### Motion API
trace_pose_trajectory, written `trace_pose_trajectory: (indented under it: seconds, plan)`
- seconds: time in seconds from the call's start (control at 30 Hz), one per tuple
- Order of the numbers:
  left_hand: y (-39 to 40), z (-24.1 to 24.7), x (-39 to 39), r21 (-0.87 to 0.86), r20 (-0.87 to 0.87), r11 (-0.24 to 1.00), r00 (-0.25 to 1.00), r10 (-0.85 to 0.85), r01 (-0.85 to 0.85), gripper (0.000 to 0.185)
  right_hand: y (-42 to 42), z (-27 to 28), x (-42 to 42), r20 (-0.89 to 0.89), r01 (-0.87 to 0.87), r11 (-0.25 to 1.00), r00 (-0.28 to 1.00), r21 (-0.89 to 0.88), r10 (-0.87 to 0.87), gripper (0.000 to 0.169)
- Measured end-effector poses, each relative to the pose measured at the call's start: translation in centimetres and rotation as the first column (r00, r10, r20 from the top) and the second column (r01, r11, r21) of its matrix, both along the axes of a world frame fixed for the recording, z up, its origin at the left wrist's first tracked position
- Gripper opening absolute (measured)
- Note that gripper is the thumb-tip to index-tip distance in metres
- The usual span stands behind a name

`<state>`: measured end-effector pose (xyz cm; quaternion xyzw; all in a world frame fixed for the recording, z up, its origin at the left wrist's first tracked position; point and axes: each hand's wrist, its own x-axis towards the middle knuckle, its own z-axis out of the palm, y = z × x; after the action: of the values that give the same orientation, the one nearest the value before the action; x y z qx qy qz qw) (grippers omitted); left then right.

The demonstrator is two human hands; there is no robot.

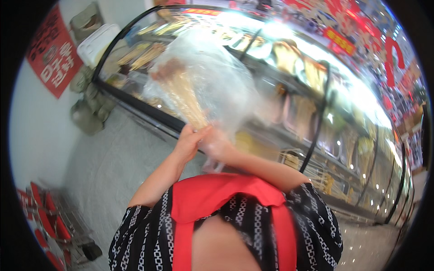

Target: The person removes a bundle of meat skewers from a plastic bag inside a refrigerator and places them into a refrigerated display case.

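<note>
A bundle of wooden skewers with reddish-brown food at its far end shows through a large clear plastic bag. My left hand is closed around the lower ends of the sticks, the thumb lying across them. Right beside it, my right hand grips the gathered lower part of the bag; motion blur and plastic film hide its fingers. The bag billows out above both hands, in front of a glass display case. Below my right hand hangs a pinkish piece of plastic.
Trays of skewered food fill the lit case, which curves away to the right behind black-framed glass. Grey-green bags sit by the wall at left. A red and grey shopping cart stands on the grey floor at lower left.
</note>
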<state>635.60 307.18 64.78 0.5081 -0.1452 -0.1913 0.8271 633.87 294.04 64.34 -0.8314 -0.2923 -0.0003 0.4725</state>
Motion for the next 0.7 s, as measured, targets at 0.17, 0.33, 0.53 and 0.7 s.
trace_pose_trajectory:
  seconds: [0.17, 0.33, 0.53, 0.7]
  plan:
    - [0.5, -0.3, 0.5, -0.064, -0.18, 0.991, 0.978, 0.103, -0.116, 0.025, 2.1, -3.3, 0.5, 0.462, 0.138, 0.977, 0.864, 0.161, -0.198, 0.021]
    - [0.0, 0.3, 0.3, -0.085, -0.125, 0.982, 0.98, 0.156, -0.167, 0.021, 0.5, -0.4, -0.7, -0.107, -0.019, 0.996, 0.994, 0.083, 0.027, 0.025]
    - [3.3, 2.2, 0.9, -0.05, 0.029, 0.983, 0.984, 0.177, -0.175, 0.024, -6.6, 0.3, -3.3, 0.126, 0.315, 0.907, 0.924, 0.278, -0.36, 0.038]
    - [3.5, 1.4, 3.0, -0.252, 0.02, 0.939, 0.971, -0.237, 0.234, 0.028, -7.6, -1.7, 0.5, 0.058, 0.556, 0.795, 0.809, 0.243, -0.584, 0.082]
